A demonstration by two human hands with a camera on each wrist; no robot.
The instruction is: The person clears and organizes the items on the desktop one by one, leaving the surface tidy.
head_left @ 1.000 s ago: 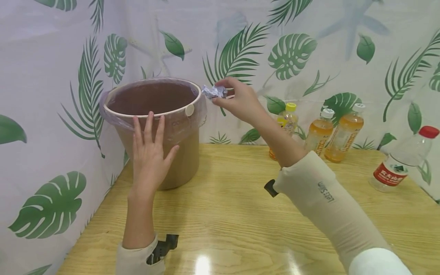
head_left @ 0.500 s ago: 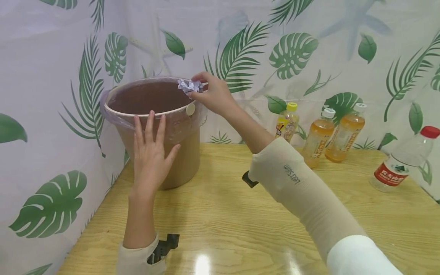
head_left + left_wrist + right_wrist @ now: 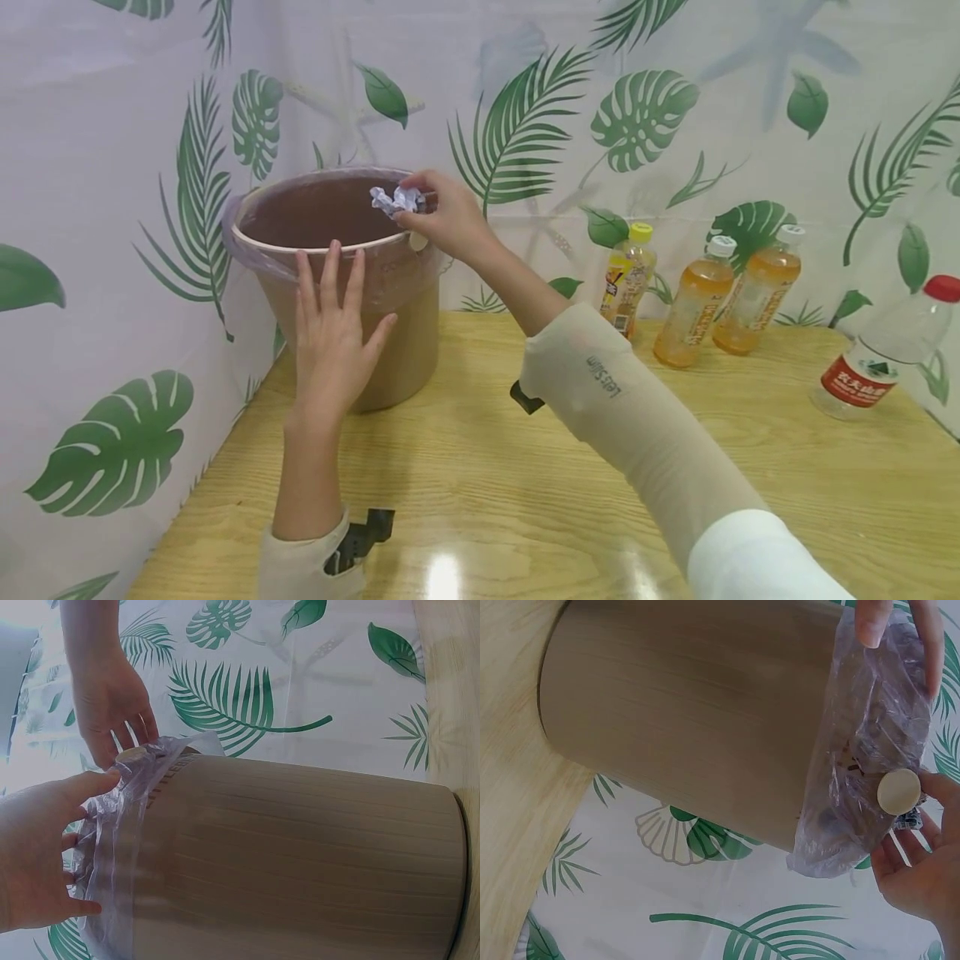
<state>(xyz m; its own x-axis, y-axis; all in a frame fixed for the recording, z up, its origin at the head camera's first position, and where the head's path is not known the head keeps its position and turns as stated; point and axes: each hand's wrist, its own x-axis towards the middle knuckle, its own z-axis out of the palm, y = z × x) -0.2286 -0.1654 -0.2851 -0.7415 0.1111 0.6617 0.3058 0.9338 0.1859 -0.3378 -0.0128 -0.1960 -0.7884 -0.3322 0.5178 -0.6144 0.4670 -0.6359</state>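
Note:
A brown trash bin (image 3: 401, 354) stands on the table, lined with a thin, see-through purplish bag (image 3: 112, 862) folded over its rim. My left hand (image 3: 330, 350) lies against the near side of the bin, fingers spread and straight, fingertips right at the rim. Between thumb and fingers, my right hand (image 3: 450, 218) pinches a crumpled ball of whitish paper (image 3: 396, 201) over the right part of the bin's opening. In the right wrist view the round cream knob (image 3: 898, 792) on the bin's side covers most of that ball.
On the right of the wooden table (image 3: 480, 467) stand a yellow-capped bottle (image 3: 628, 279), a white-capped orange drink bottle (image 3: 693, 304), another one (image 3: 761, 287) behind it, and a red-capped clear bottle (image 3: 862, 371). Leaf-print sheeting (image 3: 540, 100) rises behind the table and on its left.
My right hand has moved left with the paper ball, from just right of the bin's rim to over its opening. The left hand has stayed at the rim.

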